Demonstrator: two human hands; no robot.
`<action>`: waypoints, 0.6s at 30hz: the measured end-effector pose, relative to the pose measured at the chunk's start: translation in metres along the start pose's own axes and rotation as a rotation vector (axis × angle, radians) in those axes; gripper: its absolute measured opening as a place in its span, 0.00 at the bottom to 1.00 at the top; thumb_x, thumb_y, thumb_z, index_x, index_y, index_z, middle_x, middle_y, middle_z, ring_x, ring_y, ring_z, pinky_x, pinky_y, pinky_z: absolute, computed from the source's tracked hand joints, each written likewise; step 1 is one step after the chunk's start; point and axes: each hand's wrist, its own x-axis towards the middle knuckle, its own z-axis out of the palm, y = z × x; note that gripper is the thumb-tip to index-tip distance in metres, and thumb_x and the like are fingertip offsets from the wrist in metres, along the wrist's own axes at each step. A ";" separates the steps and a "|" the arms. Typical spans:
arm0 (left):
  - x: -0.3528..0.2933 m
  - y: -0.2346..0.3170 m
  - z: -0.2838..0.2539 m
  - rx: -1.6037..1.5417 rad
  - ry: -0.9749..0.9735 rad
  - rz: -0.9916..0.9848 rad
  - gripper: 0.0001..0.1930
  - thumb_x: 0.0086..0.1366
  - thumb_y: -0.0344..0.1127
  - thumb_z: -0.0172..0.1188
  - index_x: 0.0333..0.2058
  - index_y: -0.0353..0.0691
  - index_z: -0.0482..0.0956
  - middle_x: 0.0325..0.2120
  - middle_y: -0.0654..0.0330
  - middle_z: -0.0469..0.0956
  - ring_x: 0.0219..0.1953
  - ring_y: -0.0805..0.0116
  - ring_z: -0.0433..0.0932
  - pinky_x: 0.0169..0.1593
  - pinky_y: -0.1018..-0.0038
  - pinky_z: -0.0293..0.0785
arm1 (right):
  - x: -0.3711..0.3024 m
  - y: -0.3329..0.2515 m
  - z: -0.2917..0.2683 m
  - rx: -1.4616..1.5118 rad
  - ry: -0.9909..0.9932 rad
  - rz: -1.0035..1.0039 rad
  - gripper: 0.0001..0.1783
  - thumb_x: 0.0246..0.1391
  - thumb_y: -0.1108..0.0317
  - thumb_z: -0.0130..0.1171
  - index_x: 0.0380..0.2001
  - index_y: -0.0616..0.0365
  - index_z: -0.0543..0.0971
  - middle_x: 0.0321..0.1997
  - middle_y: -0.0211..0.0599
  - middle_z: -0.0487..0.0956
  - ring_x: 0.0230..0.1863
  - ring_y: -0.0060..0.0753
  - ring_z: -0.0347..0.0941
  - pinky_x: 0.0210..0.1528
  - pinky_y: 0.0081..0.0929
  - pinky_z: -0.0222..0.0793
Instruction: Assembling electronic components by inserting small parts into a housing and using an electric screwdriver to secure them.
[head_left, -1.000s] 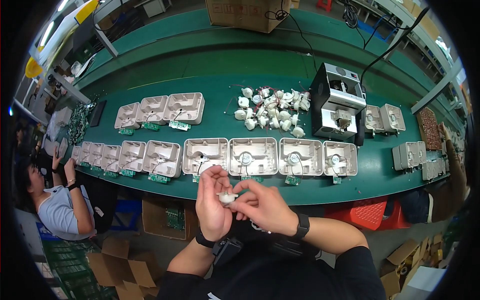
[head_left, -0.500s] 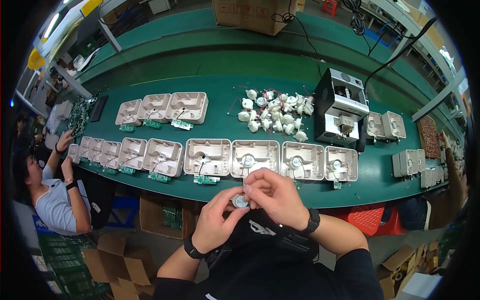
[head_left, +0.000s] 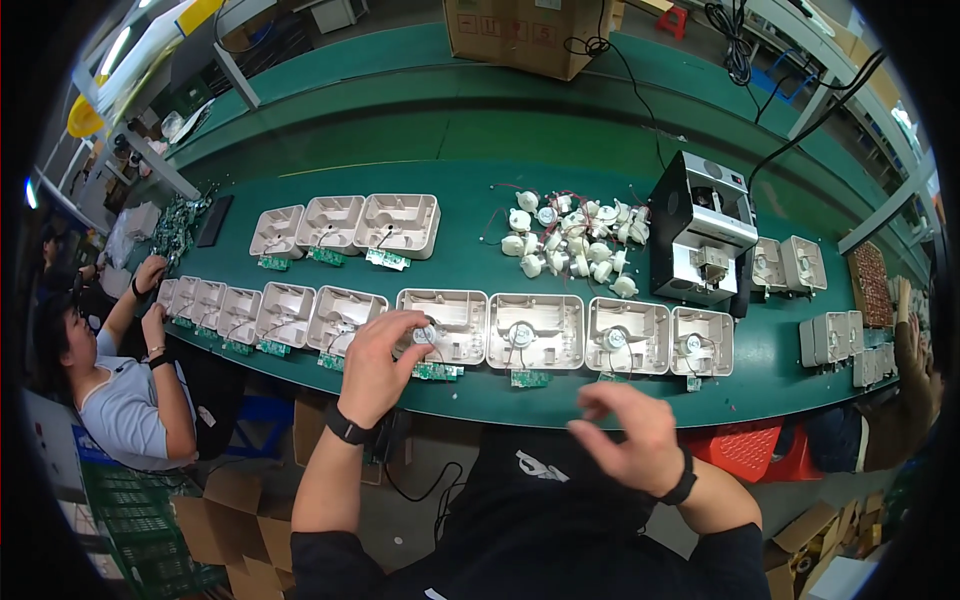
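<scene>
My left hand (head_left: pixel 383 362) pinches a small round white part (head_left: pixel 424 335) with a silvery disc face, at a pale grey plastic housing (head_left: pixel 462 312). Whether the part rests on the housing floor I cannot tell. A green circuit board (head_left: pixel 436 372) hangs at that housing's front edge, partly behind my fingers. My right hand (head_left: pixel 635 440) is empty over the table's near edge, fingers apart and slightly blurred. To the right, three more housings (head_left: pixel 535 345) each have a similar round part (head_left: pixel 521 335) inside.
A heap of white round parts with red wires (head_left: pixel 580 240) lies beyond the housing row. A black and silver machine (head_left: pixel 705 235) stands right of it. Three housings (head_left: pixel 398 225) sit at the back left. A co-worker (head_left: pixel 130 390) handles things at the far left.
My left hand has moved forward and left, carrying the round part from in front of my body to the housing. My right hand has parted from it and moved right. The view has shifted slightly.
</scene>
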 end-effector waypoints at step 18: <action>0.019 -0.007 0.015 0.175 -0.026 -0.007 0.26 0.43 0.22 0.71 0.46 0.38 0.79 0.39 0.55 0.72 0.42 0.55 0.75 0.49 0.64 0.71 | 0.003 0.172 -0.194 -0.562 0.522 0.532 0.21 0.54 0.64 0.67 0.49 0.61 0.77 0.39 0.39 0.82 0.39 0.36 0.79 0.43 0.33 0.76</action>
